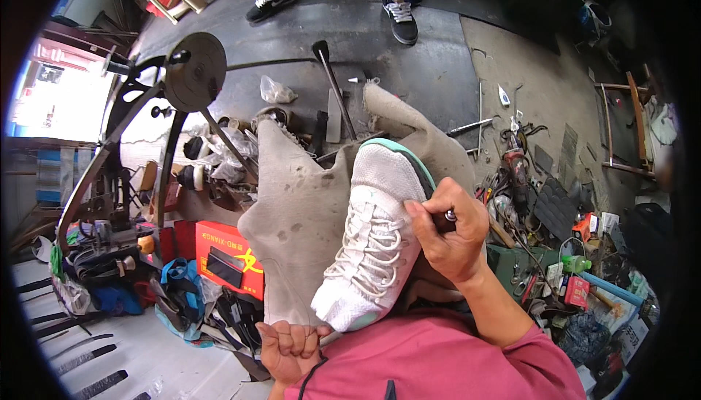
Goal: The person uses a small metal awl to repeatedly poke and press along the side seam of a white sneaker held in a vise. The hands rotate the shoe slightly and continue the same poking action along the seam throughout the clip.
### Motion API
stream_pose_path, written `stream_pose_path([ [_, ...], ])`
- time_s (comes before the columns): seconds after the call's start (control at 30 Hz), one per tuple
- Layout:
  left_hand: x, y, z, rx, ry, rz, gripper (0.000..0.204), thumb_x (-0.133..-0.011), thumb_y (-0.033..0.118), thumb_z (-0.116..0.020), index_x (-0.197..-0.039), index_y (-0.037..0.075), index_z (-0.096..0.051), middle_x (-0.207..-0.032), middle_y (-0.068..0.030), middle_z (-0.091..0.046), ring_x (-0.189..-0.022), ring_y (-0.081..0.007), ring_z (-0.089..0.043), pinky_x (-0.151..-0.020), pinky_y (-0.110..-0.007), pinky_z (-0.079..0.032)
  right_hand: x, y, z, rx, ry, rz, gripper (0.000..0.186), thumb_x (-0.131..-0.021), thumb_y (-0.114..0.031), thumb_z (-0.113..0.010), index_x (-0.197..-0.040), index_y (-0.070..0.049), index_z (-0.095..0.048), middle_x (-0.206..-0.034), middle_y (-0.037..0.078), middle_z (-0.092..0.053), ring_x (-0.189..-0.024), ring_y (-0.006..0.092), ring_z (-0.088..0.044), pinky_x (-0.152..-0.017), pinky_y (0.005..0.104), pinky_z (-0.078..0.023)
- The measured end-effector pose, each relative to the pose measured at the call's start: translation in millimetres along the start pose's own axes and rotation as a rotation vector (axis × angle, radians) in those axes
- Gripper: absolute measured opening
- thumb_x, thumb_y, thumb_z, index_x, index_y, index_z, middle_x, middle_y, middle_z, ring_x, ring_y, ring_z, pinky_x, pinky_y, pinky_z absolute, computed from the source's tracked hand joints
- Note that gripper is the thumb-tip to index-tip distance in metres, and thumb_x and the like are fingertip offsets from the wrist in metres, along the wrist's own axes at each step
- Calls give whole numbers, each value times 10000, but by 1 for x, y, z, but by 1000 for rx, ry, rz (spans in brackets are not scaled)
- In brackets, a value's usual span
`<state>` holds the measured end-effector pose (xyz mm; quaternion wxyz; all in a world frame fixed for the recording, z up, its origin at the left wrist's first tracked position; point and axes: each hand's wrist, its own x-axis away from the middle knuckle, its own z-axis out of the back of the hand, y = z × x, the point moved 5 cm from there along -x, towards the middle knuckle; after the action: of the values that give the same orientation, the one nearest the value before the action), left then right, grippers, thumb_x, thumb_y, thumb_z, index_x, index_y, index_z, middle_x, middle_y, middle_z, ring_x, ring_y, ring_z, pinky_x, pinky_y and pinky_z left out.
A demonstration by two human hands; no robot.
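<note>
Across the grey cloth (292,206) on the lap, the white shoe (371,243) lies toe outward! Right hand (456,236) grips a small metal-ended tool (450,216) at its right edge; left hand (290,347) curls closed near the heel, any contents hidden.

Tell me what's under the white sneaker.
A stained grey-brown cloth shows to the left of the white sneaker and seems to run beneath it. A green sole edge shows at the toe; the rest of the underside and whatever it touches are covered.
</note>
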<state>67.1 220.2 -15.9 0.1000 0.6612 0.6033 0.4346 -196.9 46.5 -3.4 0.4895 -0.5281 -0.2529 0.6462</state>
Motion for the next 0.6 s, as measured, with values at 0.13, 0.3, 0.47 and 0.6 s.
stream_pose_path([
  [0.13, 12, -7, 18, -33, 38, 74, 639, -1156, 574, -312, -650, 185, -323, -557, 40, -204, -499, -137, -193, -782, -466, -507, -3, -3, -9, 35, -18, 44, 268, -831, 32, -828, -794, -58, -578, -643, 52, -509, -462, 177, -475, -440, 322, -356],
  [0.3, 30, -11, 41, 119, 349, 94, 640, -1151, 573, -361, -636, 200, -302, -537, 64, -185, -459, -124, -168, -675, -430, -510, -5, -2, -20, 57, -81, 59, 263, -836, 38, -816, -800, -57, -574, -648, 61, -516, -467, 187, -495, -445, 328, -361],
  [0.47, 27, -21, 38, 121, 327, 75, 649, -1153, 568, -365, -626, 196, -303, -516, 58, -170, -438, -133, -147, -692, -424, -516, -4, 1, -16, 22, -46, 25, 281, -854, 16, -811, -796, -58, -547, -648, 57, -528, -468, 178, -502, -453, 325, -374],
  [0.6, 17, -8, 60, 163, 256, 12, 511, -1145, 431, -438, -747, 111, -453, -610, -26, -334, -541, -207, -374, -942, -582, -565, 0, 5, -8, -119, -39, -44, 237, -909, -3, -784, -847, -51, -559, -709, 15, -516, -577, 87, -431, -522, 273, -342],
])
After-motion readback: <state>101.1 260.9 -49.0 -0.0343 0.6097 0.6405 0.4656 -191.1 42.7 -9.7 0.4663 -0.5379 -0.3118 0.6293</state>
